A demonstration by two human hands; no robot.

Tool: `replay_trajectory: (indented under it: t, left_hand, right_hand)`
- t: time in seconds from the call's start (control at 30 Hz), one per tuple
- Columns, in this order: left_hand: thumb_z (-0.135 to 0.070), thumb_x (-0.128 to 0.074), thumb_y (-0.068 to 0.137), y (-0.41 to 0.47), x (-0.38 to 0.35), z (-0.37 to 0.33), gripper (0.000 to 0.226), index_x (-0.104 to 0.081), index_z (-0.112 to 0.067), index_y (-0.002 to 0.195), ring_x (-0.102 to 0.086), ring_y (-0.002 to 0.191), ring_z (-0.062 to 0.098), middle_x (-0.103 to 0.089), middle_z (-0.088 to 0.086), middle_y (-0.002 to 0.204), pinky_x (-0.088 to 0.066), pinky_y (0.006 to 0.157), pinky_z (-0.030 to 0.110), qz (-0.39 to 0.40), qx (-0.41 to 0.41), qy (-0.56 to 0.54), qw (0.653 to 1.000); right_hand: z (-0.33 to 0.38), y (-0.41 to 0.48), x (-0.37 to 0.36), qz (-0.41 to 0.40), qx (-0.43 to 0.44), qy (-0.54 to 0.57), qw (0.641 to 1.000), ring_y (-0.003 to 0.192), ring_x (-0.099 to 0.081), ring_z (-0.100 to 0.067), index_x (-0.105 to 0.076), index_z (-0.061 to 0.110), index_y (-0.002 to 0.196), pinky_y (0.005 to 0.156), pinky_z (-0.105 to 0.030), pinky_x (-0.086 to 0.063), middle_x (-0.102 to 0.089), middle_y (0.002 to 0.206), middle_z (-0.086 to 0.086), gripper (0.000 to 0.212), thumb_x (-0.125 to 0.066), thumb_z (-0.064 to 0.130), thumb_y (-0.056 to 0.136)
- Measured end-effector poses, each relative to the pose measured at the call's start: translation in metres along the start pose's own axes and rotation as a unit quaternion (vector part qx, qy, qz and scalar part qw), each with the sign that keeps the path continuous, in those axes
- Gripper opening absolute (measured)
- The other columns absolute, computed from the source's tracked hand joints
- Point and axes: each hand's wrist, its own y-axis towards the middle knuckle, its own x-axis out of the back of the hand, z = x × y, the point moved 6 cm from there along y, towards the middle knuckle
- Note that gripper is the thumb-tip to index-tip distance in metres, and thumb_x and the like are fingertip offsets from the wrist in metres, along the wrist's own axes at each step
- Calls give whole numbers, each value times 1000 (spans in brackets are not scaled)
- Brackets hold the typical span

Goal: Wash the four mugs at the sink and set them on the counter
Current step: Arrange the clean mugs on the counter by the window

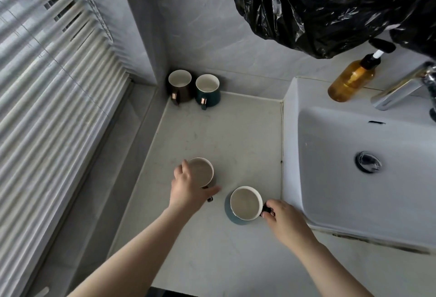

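Left hand [188, 188] wraps its fingers [182, 167] round the dark mug [201, 173] on the tabletop [224, 136]. Right hand [283, 219] pinches the blue mug [245, 203] by its handle, with the sink [330, 167] just right of those fingers. Brown mug [179, 84] and green mug [207, 89] stand well ahead, side by side.

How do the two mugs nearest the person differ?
The left mug is held round its body by the left hand; the right mug is pinched at its handle by the right hand. The left mug's handle points toward the person, the right mug's toward the sink. Both stand upright, white inside.
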Motion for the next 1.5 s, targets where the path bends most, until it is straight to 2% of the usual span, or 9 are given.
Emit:
replay_trajectory:
  t: [0.13,0.23,0.37,0.5,0.57,0.73,0.9,1.07,1.5]
  left_hand:
    - [-19,-83,69,3,-2,1,101,-24,-18,152,-51,122,35,-34,7,150,-49,90,37,37,-77,17,996]
    - [4,-61,75,6,3,3,96,-19,-25,157,-47,132,31,-28,4,157,-46,98,31,95,-163,85,978]
    - [-2,-68,83,3,10,24,84,-26,-15,155,-58,117,25,-47,8,141,-47,89,24,80,-134,57,986]
    - [-15,-76,85,0,17,43,35,-62,-11,116,-68,89,21,-61,5,114,-53,79,29,46,-106,5,993]
    - [-25,-78,83,-1,19,43,20,-64,-13,90,-66,82,24,-60,4,96,-51,74,32,37,-121,20,992]
    - [-35,-66,91,-9,5,40,34,-56,-6,76,-58,77,24,-61,9,85,-44,66,34,105,-107,64,987]
    - [-24,-61,96,-16,-9,42,23,-62,-7,80,-58,65,18,-63,0,72,-52,65,33,153,-54,-41,986]
    - [-10,-56,95,-22,-14,41,24,-64,-12,72,-56,51,6,-63,-6,66,-48,58,17,147,6,-132,980]
    - [-12,-55,98,11,23,-21,28,-64,-3,74,-57,54,19,-63,-4,59,-58,67,41,88,-18,-272,958]
  right_hand:
    - [-4,0,-2,-13,-18,44,999,73,-45,-20,-59,10,89,56,-22,-33,-53,82,-2,16,-56,24,95]
    - [-5,-2,-6,-22,-28,86,996,70,-45,-20,-60,5,88,59,-30,-32,-56,81,-5,18,-59,22,94]
    - [-5,-6,-10,-34,-43,118,992,59,-38,-12,-55,7,79,53,-23,-30,-48,71,0,21,-60,22,94]
    - [-6,-9,-17,-37,-70,161,984,57,-43,-14,-54,12,75,53,-25,-33,-58,72,-4,22,-62,23,92]
    - [-3,-10,-19,-40,-82,170,981,56,-43,-17,-57,9,76,53,-30,-34,-61,71,-5,22,-61,24,92]
    - [2,-12,-25,-23,-98,197,975,62,-50,-27,-57,7,78,55,-29,-33,-61,71,-6,25,-58,29,92]
    - [3,-16,-35,18,-130,321,938,60,-60,-16,-65,13,87,62,-33,-52,-66,83,-5,13,-60,23,94]
    - [12,-19,-41,41,-162,427,889,59,-60,-16,-64,2,85,57,-23,-51,-63,78,-3,20,-53,11,98]
    - [36,18,26,-75,-188,478,855,54,-48,-19,-53,3,77,53,-26,-43,-53,69,-9,25,-50,16,98]
